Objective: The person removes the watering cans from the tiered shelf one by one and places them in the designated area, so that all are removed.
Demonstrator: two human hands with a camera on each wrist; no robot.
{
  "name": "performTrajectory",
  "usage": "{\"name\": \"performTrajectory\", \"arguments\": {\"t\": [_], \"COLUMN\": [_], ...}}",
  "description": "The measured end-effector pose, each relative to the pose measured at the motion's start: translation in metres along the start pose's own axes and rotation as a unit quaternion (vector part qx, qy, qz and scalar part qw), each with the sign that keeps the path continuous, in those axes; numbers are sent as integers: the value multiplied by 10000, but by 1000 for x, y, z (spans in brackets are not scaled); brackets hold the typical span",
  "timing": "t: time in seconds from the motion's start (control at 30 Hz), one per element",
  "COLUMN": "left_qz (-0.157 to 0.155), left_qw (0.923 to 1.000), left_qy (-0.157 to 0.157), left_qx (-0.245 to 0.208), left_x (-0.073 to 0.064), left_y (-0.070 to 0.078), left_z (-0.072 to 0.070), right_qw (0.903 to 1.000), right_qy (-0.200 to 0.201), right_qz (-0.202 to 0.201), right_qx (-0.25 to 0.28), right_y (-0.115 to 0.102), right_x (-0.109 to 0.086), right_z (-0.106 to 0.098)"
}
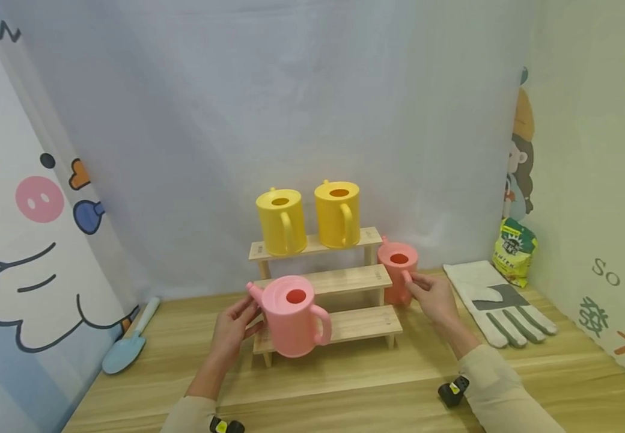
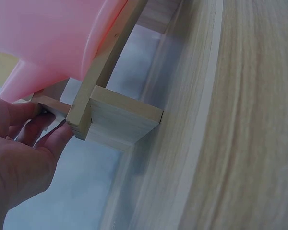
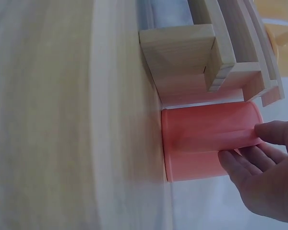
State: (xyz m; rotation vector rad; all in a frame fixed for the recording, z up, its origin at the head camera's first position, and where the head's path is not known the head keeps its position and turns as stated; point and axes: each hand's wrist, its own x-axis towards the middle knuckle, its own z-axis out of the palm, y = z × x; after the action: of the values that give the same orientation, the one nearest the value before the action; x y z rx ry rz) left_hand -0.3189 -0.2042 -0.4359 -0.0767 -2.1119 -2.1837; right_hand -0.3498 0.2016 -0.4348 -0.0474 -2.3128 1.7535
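A three-step wooden stand (image 1: 345, 281) rises on the table. My left hand (image 1: 234, 331) is at its left end, thumb and fingers pinching the edge of a step (image 2: 55, 106) in the left wrist view. Just beside that hand, a pink watering can (image 1: 291, 319) sits on the lowest step, spout to the left, handle to the right. My right hand (image 1: 435, 296) pinches the handle of a second, darker pink watering can (image 3: 201, 143), which stands on the table against the stand's right end. Two yellow watering cans (image 1: 282, 225) occupy the top step, handles facing me.
On the right lies a white and grey work glove (image 1: 485, 288), with a green and yellow packet (image 1: 515, 249) behind it. A light-blue hand trowel (image 1: 125, 352) lies at the far left. Curtains (image 1: 312, 90) close off the back and sides of the wooden table (image 1: 339, 397).
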Motion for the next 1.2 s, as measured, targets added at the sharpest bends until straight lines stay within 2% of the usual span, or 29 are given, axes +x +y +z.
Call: {"name": "performTrajectory", "arguments": {"t": [0.33, 0.47, 0.57, 0.7, 0.83, 0.93, 1.07, 1.2], "left_qz": [23, 36, 42, 17, 7, -30, -67, -57], "left_qw": [10000, 10000, 10000, 10000, 10000, 10000, 10000, 10000], "left_qy": [-16, -16, -23, -29, 7, 51, 53, -18], "left_qx": [9, 9, -6, -24, -31, -46, -36, -14], "left_x": [0, -1, -1, 1, 3, 3, 4, 3], "left_y": [0, -1, -1, -1, -3, -4, -4, -4], "left_z": [1, 2, 2, 2, 0, -1, -2, -2], "right_qw": [9999, 9993, 9982, 9977, 9975, 9970, 9938, 9896], "right_qy": [-88, -120, 8, 298, 454, 407, 182, -168], "right_qz": [-10, 69, 54, -26, -254, -582, -1093, -1411], "right_qx": [-74, -358, -605, -611, -481, -314, -53, 198], "right_y": [-1, -5, -11, -25, -42, -53, -66, -75], "right_x": [-1, -3, -3, -4, -7, -13, -24, -35], "right_z": [-2, -8, -17, -29, -33, -30, -20, -4]}}
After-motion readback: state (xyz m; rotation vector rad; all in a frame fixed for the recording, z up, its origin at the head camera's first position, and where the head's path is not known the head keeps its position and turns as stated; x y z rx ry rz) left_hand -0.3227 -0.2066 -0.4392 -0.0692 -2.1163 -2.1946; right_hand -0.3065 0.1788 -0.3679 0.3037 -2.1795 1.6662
